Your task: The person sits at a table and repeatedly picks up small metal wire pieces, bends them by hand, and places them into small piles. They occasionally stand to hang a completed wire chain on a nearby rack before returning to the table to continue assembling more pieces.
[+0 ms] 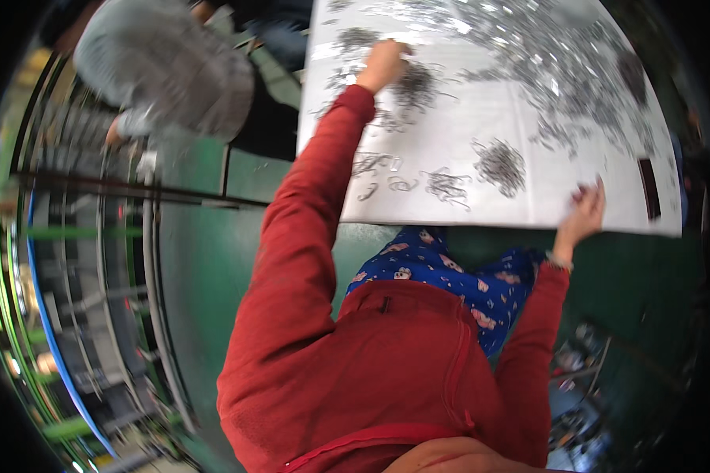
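My left hand [383, 65] reaches across the white table [481, 102], right beside a dense heap of thin dark metal pieces [416, 85]. Its fingers are curled closed, and whatever they hold is hidden. Near the front edge of the table, my right hand [584, 213] hovers with its fingers apart and nothing visible in them. Between the hands lie a rounded pile of thin, curved wire-like pieces [500, 167] and a looser cluster of them [447, 187]. Smaller groups of similar pieces [371, 162] lie close to the left edge.
Many shiny small metal pieces [560, 67] spread over the far right of the table. A dark flat bar [648, 189] lies at the right edge. Another person in grey [166, 67] is at the far left. Metal racks [87, 292] stand left over the green floor [205, 315].
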### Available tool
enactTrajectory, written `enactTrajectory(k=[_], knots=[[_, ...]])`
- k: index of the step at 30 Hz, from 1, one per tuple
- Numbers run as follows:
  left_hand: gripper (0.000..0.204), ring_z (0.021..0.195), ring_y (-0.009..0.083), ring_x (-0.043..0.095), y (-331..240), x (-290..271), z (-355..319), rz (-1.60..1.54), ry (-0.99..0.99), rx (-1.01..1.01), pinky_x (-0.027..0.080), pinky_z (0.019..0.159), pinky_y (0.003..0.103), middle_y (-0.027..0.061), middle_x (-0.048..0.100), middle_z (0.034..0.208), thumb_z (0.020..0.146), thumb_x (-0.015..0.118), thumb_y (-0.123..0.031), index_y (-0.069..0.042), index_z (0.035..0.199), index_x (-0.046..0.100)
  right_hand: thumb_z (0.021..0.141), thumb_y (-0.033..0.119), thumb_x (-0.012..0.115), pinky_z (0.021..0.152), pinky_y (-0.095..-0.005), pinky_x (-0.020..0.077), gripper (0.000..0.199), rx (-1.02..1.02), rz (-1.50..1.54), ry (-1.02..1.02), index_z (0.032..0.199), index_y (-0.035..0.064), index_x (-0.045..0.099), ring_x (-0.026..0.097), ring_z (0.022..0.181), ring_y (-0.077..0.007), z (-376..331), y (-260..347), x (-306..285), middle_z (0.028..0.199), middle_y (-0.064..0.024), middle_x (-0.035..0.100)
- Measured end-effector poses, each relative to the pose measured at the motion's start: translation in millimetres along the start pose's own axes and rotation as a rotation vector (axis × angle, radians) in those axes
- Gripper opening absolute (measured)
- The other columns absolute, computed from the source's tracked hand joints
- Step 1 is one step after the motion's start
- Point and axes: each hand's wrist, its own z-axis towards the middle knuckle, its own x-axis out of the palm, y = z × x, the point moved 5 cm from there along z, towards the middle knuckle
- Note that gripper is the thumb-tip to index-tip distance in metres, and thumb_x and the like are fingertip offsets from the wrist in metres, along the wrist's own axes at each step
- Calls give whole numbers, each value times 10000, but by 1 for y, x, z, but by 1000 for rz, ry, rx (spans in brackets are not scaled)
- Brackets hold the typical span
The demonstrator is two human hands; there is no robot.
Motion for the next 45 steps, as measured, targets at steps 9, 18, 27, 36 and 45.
enactTrajectory(k=[9, 18, 27, 36, 45], knots=[[154, 728, 275, 679, -64, 35, 11, 41, 347, -59, 530, 697, 342, 125, 706, 810, 773, 687, -175, -78, 876, 747, 1005, 281, 422, 469, -165, 308, 402, 248, 347, 26, 1220, -26, 568, 445, 534, -43, -2, -24, 19, 716, -50, 585], [89, 873, 320, 623, -71, 72, -17, 388, 283, 157, 532, 696, 422, 147, 648, 860, 782, 598, -92, -39, 821, 658, 1009, 277, 408, 469, -173, 293, 413, 262, 329, 54, 1133, -62, 606, 445, 537, -46, 3, -31, 20, 700, -56, 590], [130, 799, 372, 599, -90, -44, -22, 187, -210, 103, 487, 700, 446, 168, 611, 859, 869, 565, -99, -64, 948, 662, 961, 241, 448, 478, -158, 343, 340, 290, 222, 54, 1105, 3, 644, 469, 551, -54, 1, -38, 18, 729, -53, 590], [126, 797, 343, 617, -30, -196, -136, 409, -29, -218, 487, 684, 426, 147, 621, 801, 880, 589, -196, -121, 914, 685, 1009, 320, 383, 521, -180, 337, 452, 301, 310, 132, 1174, -46, 590, 453, 588, -63, 2, -43, 15, 760, -63, 583], [106, 832, 341, 626, -3, -130, -256, 240, -3, -588, 493, 702, 443, 150, 631, 852, 871, 611, -181, -109, 914, 675, 1008, 349, 392, 496, -179, 328, 475, 288, 260, 155, 1179, -51, 583, 463, 587, -62, 3, -43, 16, 766, -57, 596]])
